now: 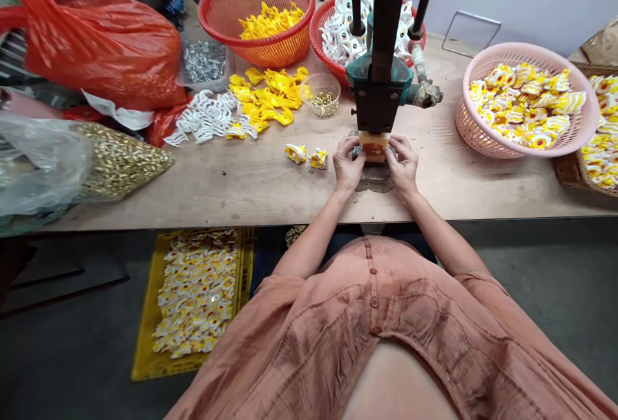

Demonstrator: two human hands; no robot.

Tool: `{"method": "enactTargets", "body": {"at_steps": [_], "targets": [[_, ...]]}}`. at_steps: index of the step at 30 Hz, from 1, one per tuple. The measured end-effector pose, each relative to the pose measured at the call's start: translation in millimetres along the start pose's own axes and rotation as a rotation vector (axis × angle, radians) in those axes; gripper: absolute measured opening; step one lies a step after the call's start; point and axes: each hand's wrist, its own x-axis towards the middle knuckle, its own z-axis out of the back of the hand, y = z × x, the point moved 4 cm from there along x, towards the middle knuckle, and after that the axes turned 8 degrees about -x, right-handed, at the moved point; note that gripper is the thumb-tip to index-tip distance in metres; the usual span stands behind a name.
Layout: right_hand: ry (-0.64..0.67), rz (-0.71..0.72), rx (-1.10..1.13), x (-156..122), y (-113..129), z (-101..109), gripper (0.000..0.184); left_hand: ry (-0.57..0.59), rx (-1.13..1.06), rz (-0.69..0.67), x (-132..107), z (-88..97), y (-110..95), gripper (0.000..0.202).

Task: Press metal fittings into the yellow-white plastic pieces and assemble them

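Observation:
Both hands meet under the green press machine (381, 78) in the middle of the wooden table (251, 181). My left hand (348, 163) and my right hand (402, 163) pinch a small orange and yellow piece (374, 145) from either side, right beneath the press head. Two finished yellow and white pieces (307, 156) lie just left of my left hand. Loose yellow parts (268, 95) and white parts (207, 117) are spread further left.
A small clear bowl of brass rivets (324, 95) stands behind the hands. Red baskets hold yellow parts (258, 14) and white parts (338, 33). A pink basket (526, 101) of assembled pieces sits right. Red plastic bags (96, 46) lie left; a yellow crate (193, 297) is under the table.

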Motion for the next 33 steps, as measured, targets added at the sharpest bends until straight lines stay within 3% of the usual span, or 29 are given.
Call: {"method": "enactTargets", "body": {"at_steps": [6,11,15,18,20,22,24,26,29,31,33], "targets": [[0.039,0.101,-0.090,-2.8,6.7,6.7,0.032,0.007,0.056,-0.048,-7.4,8.0,-4.5,0.024],[0.037,0.249,-0.226,-2.2,9.6,7.6,0.024,0.098,0.126,-0.096,-8.2,15.1,-10.5,0.027],[0.109,0.219,-0.274,-0.1,10.3,6.1,0.023,0.118,0.184,-0.108,-7.2,17.5,-17.4,0.028],[0.203,0.149,-0.217,5.4,10.6,15.8,0.027,0.127,0.183,-0.112,-3.0,19.8,-20.7,0.021],[0.229,0.009,-0.076,17.7,4.2,30.0,0.039,0.166,0.217,-0.103,-2.7,23.9,-21.1,0.021],[0.190,-0.215,0.066,43.1,-7.2,46.0,0.054,0.227,0.261,-0.080,-7.3,29.2,-19.0,0.045],[0.190,-0.395,0.148,83.4,-10.5,55.5,0.064,0.308,0.284,-0.031,-16.4,32.1,-13.2,0.096],[0.284,-0.447,0.178,134.6,8.4,56.9,0.070,0.387,0.286,0.019,-26.3,30.8,-5.3,0.137],[0.339,-0.414,0.164,198.2,80.9,62.2,0.073,0.435,0.284,0.038,-35.0,24.8,4.5,0.152],[0.240,-0.252,0.157,207.3,145.4,73.5,0.072,0.431,0.287,0.032,-36.0,21.5,7.8,0.152],[0.138,0.062,0.137,178.2,200.4,85.2,0.063,0.420,0.293,0.024,-35.5,19.7,8.9,0.153]]}}
